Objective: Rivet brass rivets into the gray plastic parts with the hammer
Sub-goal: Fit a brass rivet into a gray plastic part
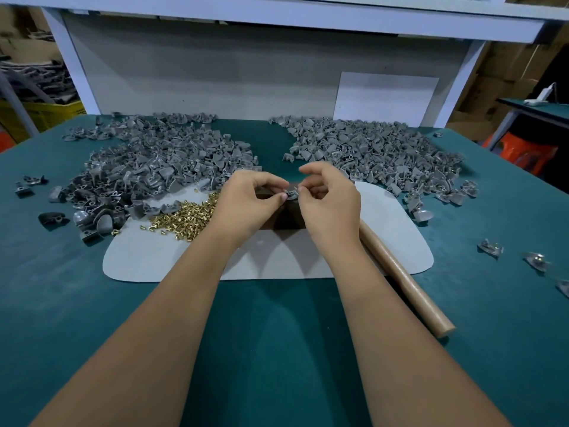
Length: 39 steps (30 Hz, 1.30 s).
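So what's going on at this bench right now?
A person is assembling small parts. Both the left hand and the right hand pinch one gray plastic part over a dark block. Brass rivets lie nearby, and the hammer lies untouched on the table.

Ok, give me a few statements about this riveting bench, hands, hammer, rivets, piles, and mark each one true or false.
1. Both hands, left hand and right hand, pinch a small gray part. True.
2. The hammer is gripped in the right hand. False: it lies on the table, beside the right forearm.
3. The brass rivets lie left of the hands. True.
4. There is only one pile of gray parts. False: a left pile and a right pile.
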Tool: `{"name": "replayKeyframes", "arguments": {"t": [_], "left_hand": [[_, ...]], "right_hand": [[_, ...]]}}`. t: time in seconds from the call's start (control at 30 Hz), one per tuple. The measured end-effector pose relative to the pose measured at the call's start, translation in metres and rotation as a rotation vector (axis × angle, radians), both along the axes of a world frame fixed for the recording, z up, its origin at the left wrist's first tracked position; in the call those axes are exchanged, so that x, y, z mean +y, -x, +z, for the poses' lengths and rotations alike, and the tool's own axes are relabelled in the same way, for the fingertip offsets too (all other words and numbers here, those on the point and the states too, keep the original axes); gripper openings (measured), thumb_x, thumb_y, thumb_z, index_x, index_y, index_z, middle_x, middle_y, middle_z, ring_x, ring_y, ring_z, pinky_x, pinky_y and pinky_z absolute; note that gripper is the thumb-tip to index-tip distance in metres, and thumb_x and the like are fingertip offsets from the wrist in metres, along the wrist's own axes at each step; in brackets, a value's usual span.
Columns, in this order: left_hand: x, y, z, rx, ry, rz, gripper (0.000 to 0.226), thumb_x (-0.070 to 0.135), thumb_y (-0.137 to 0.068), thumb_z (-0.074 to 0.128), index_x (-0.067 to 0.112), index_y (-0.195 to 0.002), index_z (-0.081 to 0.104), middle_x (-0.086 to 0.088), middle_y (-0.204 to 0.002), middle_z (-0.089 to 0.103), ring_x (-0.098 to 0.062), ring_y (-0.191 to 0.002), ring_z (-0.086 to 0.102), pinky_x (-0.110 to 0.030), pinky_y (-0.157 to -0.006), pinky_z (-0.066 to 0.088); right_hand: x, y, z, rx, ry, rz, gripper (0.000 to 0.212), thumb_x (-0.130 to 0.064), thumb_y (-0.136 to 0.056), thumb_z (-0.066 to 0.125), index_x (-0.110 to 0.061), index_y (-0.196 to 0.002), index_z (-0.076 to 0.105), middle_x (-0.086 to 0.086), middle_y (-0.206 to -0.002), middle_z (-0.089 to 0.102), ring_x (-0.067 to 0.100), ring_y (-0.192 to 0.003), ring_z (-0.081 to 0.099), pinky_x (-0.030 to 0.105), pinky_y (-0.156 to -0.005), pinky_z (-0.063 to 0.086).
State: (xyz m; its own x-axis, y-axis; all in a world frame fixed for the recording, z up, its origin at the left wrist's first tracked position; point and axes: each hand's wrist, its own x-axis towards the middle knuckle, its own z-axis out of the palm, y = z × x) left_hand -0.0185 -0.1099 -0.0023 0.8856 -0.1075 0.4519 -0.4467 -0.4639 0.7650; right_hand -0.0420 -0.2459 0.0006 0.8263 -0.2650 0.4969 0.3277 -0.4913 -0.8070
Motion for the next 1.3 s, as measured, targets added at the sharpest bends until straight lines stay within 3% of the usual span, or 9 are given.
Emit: {"name": "replayKeyframes", "arguments": {"t": [0.1, 0.2, 0.43, 0.73, 1.13, 1.3], "left_hand": [[0.002, -0.005, -0.002, -0.006, -0.030, 0.020, 0.014, 0.013, -0.082, 0.076, 0.012, -0.095, 0.079, -0.004, -0.092, 0.073, -0.029, -0.106, 0.062, -0.045, -0.097, 0.048], [0.002, -0.008, -0.004, -0.039, -0.064, 0.023, 0.010, 0.012, -0.082, 0.076, 0.008, -0.091, 0.079, -0.006, -0.094, 0.074, -0.034, -0.109, 0.059, -0.049, -0.099, 0.044], [0.002, -0.010, -0.004, -0.067, -0.094, 0.018, 0.010, 0.012, -0.084, 0.075, 0.009, -0.092, 0.079, -0.004, -0.095, 0.074, -0.035, -0.109, 0.059, -0.050, -0.100, 0.043], [0.000, -0.008, -0.003, -0.065, -0.099, 0.023, 0.010, 0.014, -0.084, 0.074, 0.012, -0.092, 0.080, -0.001, -0.096, 0.073, -0.032, -0.111, 0.058, -0.051, -0.103, 0.041], [0.000, -0.009, -0.004, -0.072, -0.087, 0.005, 0.010, 0.013, -0.084, 0.075, 0.009, -0.092, 0.079, -0.004, -0.096, 0.073, -0.033, -0.110, 0.058, -0.049, -0.101, 0.042], [0.000, -0.009, -0.004, -0.062, -0.084, 0.012, 0.009, 0.013, -0.084, 0.075, 0.010, -0.091, 0.079, -0.003, -0.097, 0.073, -0.032, -0.110, 0.058, -0.047, -0.101, 0.043]], "right_hand": [[-0.001, -0.003, -0.001, 0.021, 0.000, 0.033, 0.036, -0.003, -0.081, 0.062, -0.033, -0.101, 0.060, -0.015, -0.075, 0.065, 0.002, -0.074, 0.059, 0.020, -0.071, 0.048], [-0.002, -0.005, -0.003, 0.024, -0.020, 0.042, 0.037, -0.003, -0.082, 0.064, -0.033, -0.105, 0.058, -0.013, -0.076, 0.066, 0.002, -0.075, 0.060, 0.018, -0.072, 0.047], [-0.002, -0.007, -0.005, 0.023, -0.031, 0.055, 0.043, -0.001, -0.082, 0.063, -0.033, -0.111, 0.056, -0.012, -0.075, 0.066, 0.004, -0.076, 0.060, 0.018, -0.072, 0.047], [-0.003, -0.010, -0.006, -0.022, 0.066, 0.045, 0.049, 0.001, -0.080, 0.061, -0.027, -0.119, 0.054, -0.012, -0.071, 0.061, -0.002, -0.072, 0.054, 0.008, -0.069, 0.041], [-0.005, -0.015, 0.000, 0.037, 0.062, 0.113, 0.046, 0.001, -0.081, 0.060, -0.024, -0.119, 0.053, -0.007, -0.074, 0.064, 0.010, -0.076, 0.057, 0.020, -0.074, 0.044], [-0.005, -0.017, 0.002, 0.030, 0.093, 0.115, 0.045, 0.001, -0.080, 0.060, -0.021, -0.119, 0.052, -0.008, -0.073, 0.064, 0.007, -0.074, 0.056, 0.016, -0.073, 0.043]]}}
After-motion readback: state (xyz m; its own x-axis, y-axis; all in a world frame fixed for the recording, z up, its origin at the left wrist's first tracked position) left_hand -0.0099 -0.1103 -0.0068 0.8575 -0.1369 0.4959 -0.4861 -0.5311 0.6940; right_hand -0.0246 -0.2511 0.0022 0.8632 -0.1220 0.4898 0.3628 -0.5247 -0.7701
